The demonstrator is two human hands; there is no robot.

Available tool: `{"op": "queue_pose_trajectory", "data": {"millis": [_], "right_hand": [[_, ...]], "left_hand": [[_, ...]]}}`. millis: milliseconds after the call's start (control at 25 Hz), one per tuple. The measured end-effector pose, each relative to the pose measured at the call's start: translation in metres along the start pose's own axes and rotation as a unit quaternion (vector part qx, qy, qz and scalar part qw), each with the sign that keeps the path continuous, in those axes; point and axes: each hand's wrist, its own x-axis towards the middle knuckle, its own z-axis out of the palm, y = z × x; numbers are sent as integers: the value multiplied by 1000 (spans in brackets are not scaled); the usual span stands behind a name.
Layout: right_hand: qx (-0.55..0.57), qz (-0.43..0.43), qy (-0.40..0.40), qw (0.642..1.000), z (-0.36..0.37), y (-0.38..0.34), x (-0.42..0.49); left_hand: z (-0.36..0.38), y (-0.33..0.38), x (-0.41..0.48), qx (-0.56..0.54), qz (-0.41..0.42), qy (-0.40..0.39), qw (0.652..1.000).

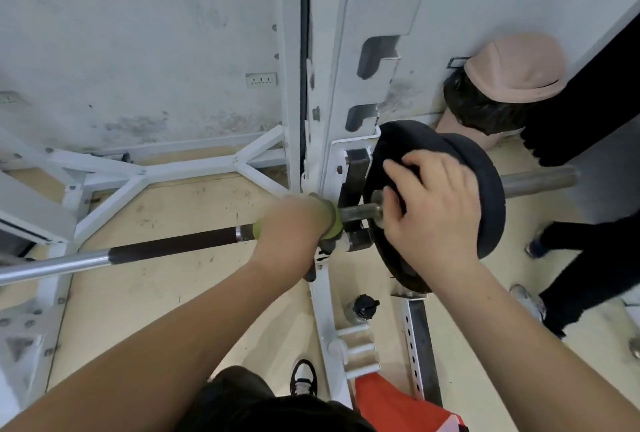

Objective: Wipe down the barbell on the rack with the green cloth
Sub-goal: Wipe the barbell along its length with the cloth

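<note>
Two hands at bar. Left hand (294,220) grips green cloth (331,223), wrapped round barbell (173,246) shaft just beside rack (346,67) upright. Right hand (433,209) lies spread on black weight plates (488,196), fingers relaxed, gripping nothing. Bottle (362,308), black cap, on floor by rack base; contents not visible. Pink-lidded bin (512,67), black liner, against wall. Second person's legs (588,258) at right.

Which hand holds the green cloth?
The left hand grips the green cloth round the barbell; the right hand rests on a black plate.
</note>
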Motion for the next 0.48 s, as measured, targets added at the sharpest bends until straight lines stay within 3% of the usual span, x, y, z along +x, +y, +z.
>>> {"op": "queue_pose_trajectory", "data": {"millis": [120, 240, 480], "right_hand": [[-65, 71, -15, 995, 10, 27, 4], [-37, 71, 19, 997, 23, 38, 2], [-30, 66, 59, 996, 24, 40, 1]], "left_hand": [[-7, 31, 30, -35, 80, 20, 996], [-11, 58, 59, -25, 133, 5, 991], [-37, 63, 46, 136, 68, -82, 985]]}}
